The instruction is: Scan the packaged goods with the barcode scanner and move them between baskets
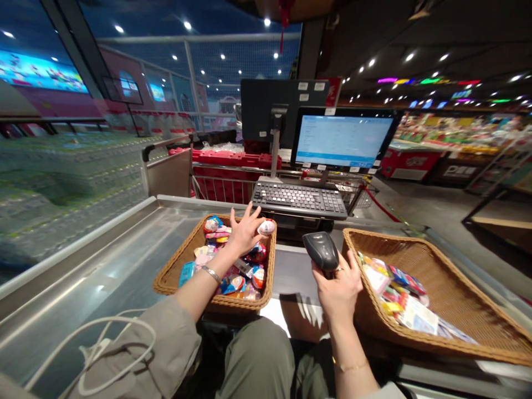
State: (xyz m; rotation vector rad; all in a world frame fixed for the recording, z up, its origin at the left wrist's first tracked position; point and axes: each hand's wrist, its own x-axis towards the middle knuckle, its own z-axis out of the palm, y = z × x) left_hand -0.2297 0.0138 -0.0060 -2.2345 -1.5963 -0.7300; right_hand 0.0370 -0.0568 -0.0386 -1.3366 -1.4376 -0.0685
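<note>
My left hand [245,231] reaches over the left wicker basket [166,277], some fingers spread. A pinkish-white wrapped surprise egg [266,226] is pinched at its thumb side above the basket's far right corner. Below it in the basket lie several wrapped eggs and sweets, among them a blue-and-orange wrapped egg [258,276] and a light-blue packet [187,272]. My right hand [338,285] grips a black handheld barcode scanner [322,250], head up, between the two baskets. Beside it stands the right wicker basket [457,277], holding a pile of colourful packets [409,305].
Ahead stand a keyboard [299,198] and a lit monitor [343,138]. A metal counter [103,266] runs along the left. A white cable [116,321] loops over my left sleeve. Behind the counter are a shopping trolley [224,183] and stacked bottle packs [83,183].
</note>
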